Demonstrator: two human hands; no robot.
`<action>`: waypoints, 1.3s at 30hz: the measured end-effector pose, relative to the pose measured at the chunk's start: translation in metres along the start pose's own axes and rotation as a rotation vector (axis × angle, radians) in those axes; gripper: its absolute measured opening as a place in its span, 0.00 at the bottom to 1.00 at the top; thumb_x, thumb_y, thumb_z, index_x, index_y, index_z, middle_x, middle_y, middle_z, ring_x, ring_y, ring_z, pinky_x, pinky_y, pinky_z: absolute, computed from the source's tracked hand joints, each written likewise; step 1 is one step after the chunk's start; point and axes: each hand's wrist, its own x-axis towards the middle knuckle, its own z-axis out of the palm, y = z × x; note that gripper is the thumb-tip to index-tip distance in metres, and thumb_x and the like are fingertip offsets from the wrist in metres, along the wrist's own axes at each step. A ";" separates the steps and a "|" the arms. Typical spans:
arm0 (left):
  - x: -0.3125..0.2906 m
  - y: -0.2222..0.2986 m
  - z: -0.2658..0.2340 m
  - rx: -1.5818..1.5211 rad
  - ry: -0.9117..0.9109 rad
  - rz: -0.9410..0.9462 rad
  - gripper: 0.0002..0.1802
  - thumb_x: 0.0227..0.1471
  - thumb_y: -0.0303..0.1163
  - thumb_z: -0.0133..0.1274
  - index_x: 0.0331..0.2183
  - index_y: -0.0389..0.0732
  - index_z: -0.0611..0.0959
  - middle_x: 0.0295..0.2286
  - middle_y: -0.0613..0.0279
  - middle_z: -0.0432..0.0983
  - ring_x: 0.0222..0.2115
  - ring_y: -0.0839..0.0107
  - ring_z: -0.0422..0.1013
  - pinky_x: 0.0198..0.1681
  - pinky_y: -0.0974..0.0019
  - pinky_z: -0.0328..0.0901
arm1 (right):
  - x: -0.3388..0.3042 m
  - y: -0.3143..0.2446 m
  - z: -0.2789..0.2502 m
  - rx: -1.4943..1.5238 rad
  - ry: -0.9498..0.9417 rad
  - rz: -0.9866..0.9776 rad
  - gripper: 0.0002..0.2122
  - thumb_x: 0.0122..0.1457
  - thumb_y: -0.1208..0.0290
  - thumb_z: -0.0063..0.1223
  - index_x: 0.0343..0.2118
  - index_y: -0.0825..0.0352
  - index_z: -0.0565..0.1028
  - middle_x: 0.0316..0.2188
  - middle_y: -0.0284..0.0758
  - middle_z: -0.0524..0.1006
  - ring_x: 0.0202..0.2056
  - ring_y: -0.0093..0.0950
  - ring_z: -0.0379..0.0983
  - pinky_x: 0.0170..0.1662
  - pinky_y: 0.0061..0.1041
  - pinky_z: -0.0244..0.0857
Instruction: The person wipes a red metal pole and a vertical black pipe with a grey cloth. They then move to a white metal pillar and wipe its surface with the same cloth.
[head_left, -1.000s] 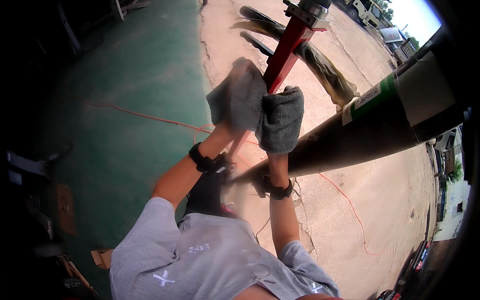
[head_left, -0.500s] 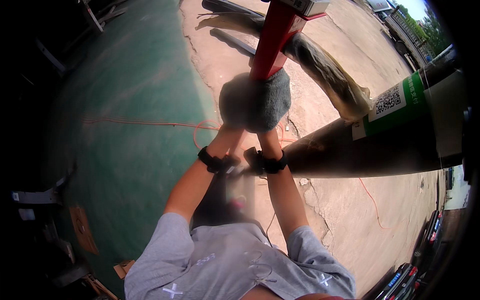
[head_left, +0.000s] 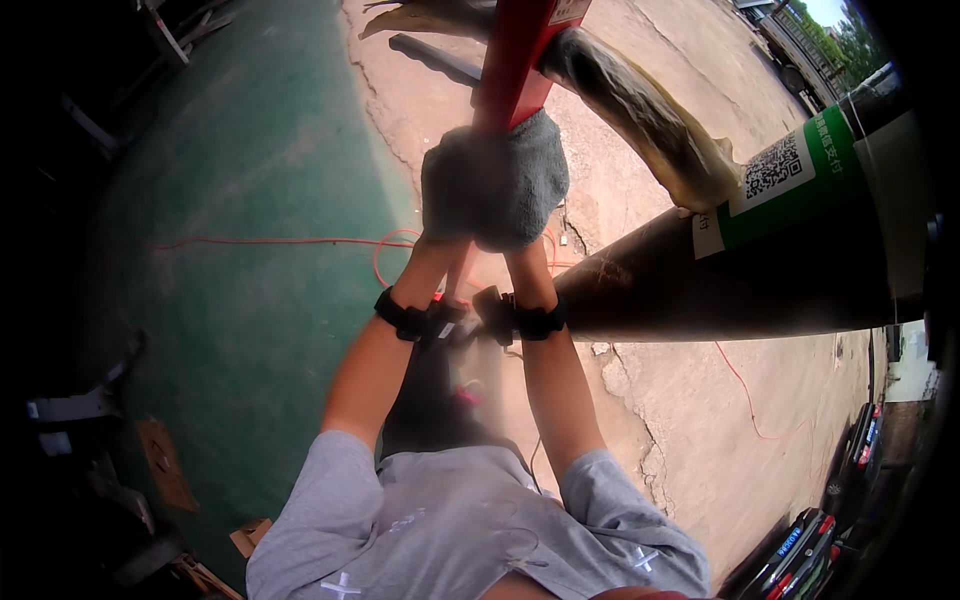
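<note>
A red post (head_left: 515, 80) rises in front of me, its lower part passing behind my hands. A fuzzy dark grey cloth (head_left: 540, 175) is wrapped around the post and covers both hands. My left hand (head_left: 450, 195) is closed on the cloth at the post's left side. My right hand (head_left: 520, 215) presses the cloth from the right, directly beside the left. The fingers themselves are hidden under the grey fabric. Each wrist wears a black strap with a small dark device.
A long dark cylinder (head_left: 650, 285) with a green-and-white label (head_left: 775, 185) juts in from the right. A tape-wrapped arm (head_left: 645, 120) extends from the post. An orange cord (head_left: 290, 240) crosses the green floor (head_left: 250, 320). Parked cars (head_left: 800, 550) stand at lower right.
The whole view has shifted, so the post, hands and cylinder appear slightly farther left and higher. Both hands stay together on the cloth around the post.
</note>
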 end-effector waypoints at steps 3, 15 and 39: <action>-0.005 -0.025 0.005 -0.746 0.107 -0.246 0.08 0.45 0.31 0.47 0.29 0.38 0.74 0.26 0.55 0.71 0.28 0.62 0.69 0.34 0.64 0.63 | 0.002 -0.003 0.001 0.018 -0.003 0.001 0.15 0.44 0.66 0.56 0.37 0.63 0.72 0.32 0.31 0.71 0.36 0.26 0.67 0.39 0.26 0.61; 0.018 0.016 0.006 0.427 0.142 0.219 0.10 0.37 0.36 0.54 0.18 0.42 0.72 0.16 0.57 0.68 0.19 0.58 0.67 0.24 0.61 0.61 | 0.028 0.005 -0.015 0.185 -0.180 0.003 0.13 0.46 0.67 0.55 0.35 0.63 0.72 0.30 0.27 0.71 0.33 0.17 0.66 0.36 0.20 0.61; -0.042 0.037 -0.022 0.250 0.117 -0.060 0.12 0.38 0.39 0.51 0.23 0.41 0.75 0.20 0.55 0.68 0.24 0.57 0.68 0.28 0.58 0.60 | -0.046 -0.022 -0.017 0.331 0.051 0.004 0.06 0.42 0.64 0.54 0.23 0.57 0.72 0.19 0.30 0.69 0.25 0.28 0.66 0.30 0.24 0.61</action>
